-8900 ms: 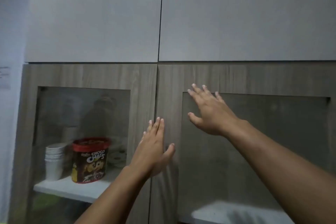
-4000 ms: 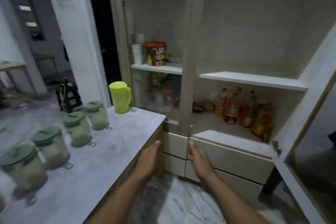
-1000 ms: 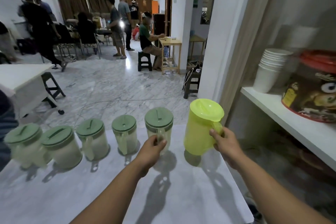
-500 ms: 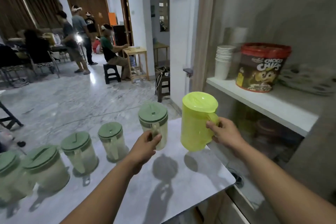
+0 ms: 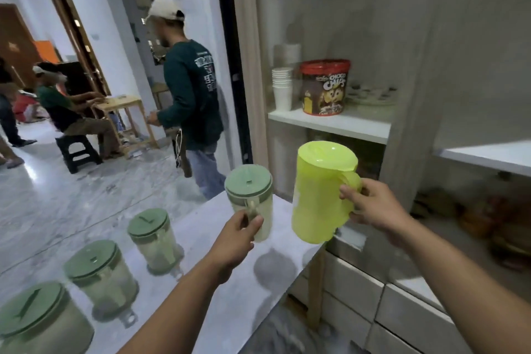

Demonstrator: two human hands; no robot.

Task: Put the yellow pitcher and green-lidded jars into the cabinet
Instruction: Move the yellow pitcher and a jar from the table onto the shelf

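Yellow pitcher [image 5: 319, 195] gripped by the handle in the right hand [image 5: 373, 204], left hand [image 5: 238, 236] clutching a green-lidded jar [image 5: 250, 198], "CHOCO CHIPS" tub [image 5: 324, 87] shelved.

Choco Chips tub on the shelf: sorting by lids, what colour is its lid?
Red, in the head view: Choco Chips tub.

The red-lidded tub [image 5: 325, 87] on the cabinet shelf reads "CHOCO CHIPS".
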